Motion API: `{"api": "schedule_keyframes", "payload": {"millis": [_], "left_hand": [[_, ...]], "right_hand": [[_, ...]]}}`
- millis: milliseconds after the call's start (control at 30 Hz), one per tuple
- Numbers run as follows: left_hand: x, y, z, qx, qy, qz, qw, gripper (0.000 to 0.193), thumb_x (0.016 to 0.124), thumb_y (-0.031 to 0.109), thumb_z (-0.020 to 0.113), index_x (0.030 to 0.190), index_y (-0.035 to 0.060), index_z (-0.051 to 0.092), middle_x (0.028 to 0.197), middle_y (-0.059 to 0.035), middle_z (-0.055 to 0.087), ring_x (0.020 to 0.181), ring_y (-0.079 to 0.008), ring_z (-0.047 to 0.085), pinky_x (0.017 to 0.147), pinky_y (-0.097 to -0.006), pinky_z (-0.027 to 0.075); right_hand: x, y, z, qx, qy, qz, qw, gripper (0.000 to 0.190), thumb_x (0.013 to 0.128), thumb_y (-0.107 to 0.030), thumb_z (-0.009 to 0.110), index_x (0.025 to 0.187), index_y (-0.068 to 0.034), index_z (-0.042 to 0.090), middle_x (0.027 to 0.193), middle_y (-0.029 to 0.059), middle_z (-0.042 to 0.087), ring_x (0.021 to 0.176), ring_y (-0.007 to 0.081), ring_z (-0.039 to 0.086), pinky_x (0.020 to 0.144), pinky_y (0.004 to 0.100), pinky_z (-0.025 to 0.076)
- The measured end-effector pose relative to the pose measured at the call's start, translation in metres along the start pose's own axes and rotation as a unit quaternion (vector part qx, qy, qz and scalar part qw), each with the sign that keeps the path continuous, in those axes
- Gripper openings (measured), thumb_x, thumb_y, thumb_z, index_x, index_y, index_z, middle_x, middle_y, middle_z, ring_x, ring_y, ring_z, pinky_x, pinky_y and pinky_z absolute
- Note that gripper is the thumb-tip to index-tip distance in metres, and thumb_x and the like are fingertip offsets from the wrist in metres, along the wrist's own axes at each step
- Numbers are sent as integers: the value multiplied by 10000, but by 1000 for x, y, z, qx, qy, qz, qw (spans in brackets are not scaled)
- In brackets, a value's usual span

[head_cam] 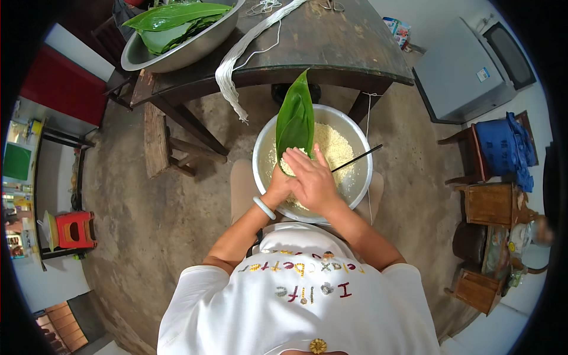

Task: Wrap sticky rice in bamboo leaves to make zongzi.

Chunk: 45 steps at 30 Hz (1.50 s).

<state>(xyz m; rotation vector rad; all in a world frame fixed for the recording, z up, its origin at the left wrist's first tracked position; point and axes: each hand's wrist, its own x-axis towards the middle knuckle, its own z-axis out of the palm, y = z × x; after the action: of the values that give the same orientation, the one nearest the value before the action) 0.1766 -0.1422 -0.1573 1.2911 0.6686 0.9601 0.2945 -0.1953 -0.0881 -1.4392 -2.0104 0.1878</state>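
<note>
My left hand, with a pale bangle at the wrist, holds a green leaf folded into a cone at its lower end. White rice fills the cone's mouth, and the leaf's long tip points away from me. My right hand lies flat across the mouth of the cone, touching it and hiding part of the rice. Both hands are over a metal basin between my knees. Loose rice grains lie in the basin, and a thin black stick leans out over its right rim.
Ahead stands a dark wooden table with a hank of white string hanging over its edge and scissors at the back. A metal bowl holds green leaves. A wooden bench stands left; string hangs from the table right.
</note>
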Motion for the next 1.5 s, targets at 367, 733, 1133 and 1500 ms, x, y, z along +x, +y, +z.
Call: {"api": "schedule_keyframes", "payload": {"millis": [367,733,1133,1500], "left_hand": [[2,-5,-15,19,51,-29,998,529,667,31,821,1141,37,587,1079,-30,631,1004,-144,590,873,-287,481],[0,-5,-2,64,53,-12,996,529,654,83,829,1130,30,605,1064,-59,660,967,-164,629,851,-304,504],[-2,-6,-2,39,51,-12,998,568,634,34,817,1152,32,584,1065,-59,650,974,-168,619,864,-313,500],[-4,-4,-3,33,45,-32,998,545,660,69,830,1146,34,585,1070,-60,648,979,-168,616,866,-315,494]], "right_hand": [[-29,84,28,-129,-2,153,980,187,883,-142,571,992,-60,700,1238,223,586,1093,373,584,1041,455,379],[24,34,30,488,68,414,765,254,948,-188,593,1095,18,616,1052,69,647,920,101,601,803,235,473],[31,23,20,576,60,443,684,310,873,-118,659,1127,36,571,1045,113,653,918,168,635,812,292,505],[35,16,14,559,22,419,715,304,833,-73,683,1111,20,600,1012,105,676,884,177,655,777,284,516]]}}
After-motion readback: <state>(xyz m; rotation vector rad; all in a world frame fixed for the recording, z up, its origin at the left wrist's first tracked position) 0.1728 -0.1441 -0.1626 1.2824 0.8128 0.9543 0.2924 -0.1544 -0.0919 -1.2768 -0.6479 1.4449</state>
